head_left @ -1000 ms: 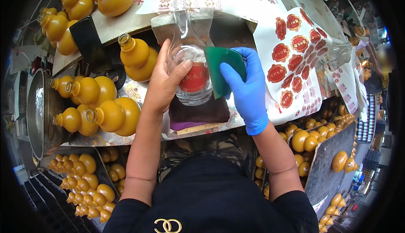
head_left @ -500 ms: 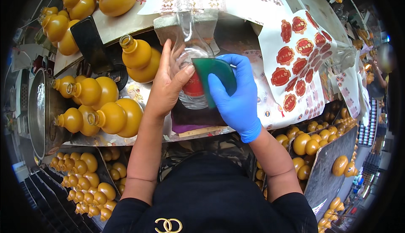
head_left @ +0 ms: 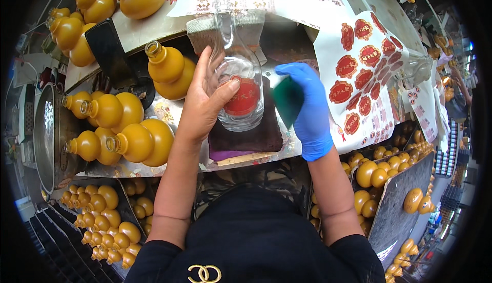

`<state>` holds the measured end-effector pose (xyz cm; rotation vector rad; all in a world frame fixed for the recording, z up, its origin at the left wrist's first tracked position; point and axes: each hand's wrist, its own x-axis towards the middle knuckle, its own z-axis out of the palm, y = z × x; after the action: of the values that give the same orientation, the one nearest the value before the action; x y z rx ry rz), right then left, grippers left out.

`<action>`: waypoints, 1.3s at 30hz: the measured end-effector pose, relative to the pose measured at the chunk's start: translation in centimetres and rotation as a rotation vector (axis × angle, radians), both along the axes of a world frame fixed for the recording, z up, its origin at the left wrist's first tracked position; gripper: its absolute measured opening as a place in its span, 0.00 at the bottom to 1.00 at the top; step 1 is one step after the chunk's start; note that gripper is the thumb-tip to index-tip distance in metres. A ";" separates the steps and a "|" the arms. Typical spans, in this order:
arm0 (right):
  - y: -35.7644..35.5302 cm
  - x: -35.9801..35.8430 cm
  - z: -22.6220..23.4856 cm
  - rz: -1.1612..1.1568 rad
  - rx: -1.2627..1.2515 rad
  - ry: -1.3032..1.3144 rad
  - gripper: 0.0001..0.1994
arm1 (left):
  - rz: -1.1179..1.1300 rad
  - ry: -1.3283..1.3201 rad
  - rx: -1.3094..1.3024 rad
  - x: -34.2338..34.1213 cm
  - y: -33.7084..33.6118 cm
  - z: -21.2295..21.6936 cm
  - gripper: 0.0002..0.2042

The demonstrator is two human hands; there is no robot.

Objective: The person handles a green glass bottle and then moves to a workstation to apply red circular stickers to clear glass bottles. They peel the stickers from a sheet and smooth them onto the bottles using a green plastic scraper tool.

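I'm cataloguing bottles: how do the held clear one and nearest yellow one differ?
The clear glass bottle is transparent; the yellow gourd-shaped bottle looks opaque. The clear one bears a red label; the yellow shows none. The left hand holds the clear, not the yellow. Both have narrow necks.

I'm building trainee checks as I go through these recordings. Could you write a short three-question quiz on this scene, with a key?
1. Multiple choice. The right hand is gloved in: (a) white; (b) blue; (c) black.
2. True or false. The green card is to the person's right of the red label on the bottle.
3. Short answer. On which part of the label does the thumb of the left hand lie?

Key:
1. (b)
2. True
3. Its upper left part
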<state>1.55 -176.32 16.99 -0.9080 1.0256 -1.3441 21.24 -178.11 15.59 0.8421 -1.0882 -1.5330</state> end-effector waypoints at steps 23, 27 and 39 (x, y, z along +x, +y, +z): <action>1.2 1.1 3.0 0.069 -0.050 0.208 0.11 | 0.071 -0.024 -0.047 -0.2 1.0 -0.9 0.50; 0.0 2.3 3.6 0.157 -0.351 0.655 0.13 | 0.059 -0.104 -0.095 -0.4 1.2 -0.9 0.51; 1.6 3.2 1.1 -0.118 -0.442 0.581 0.16 | 0.158 0.051 -0.039 -1.0 1.0 -1.0 0.43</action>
<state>4.79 -174.67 18.11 -1.6580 1.2501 -1.4704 20.29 -177.07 14.61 0.8379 -0.9882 -1.3903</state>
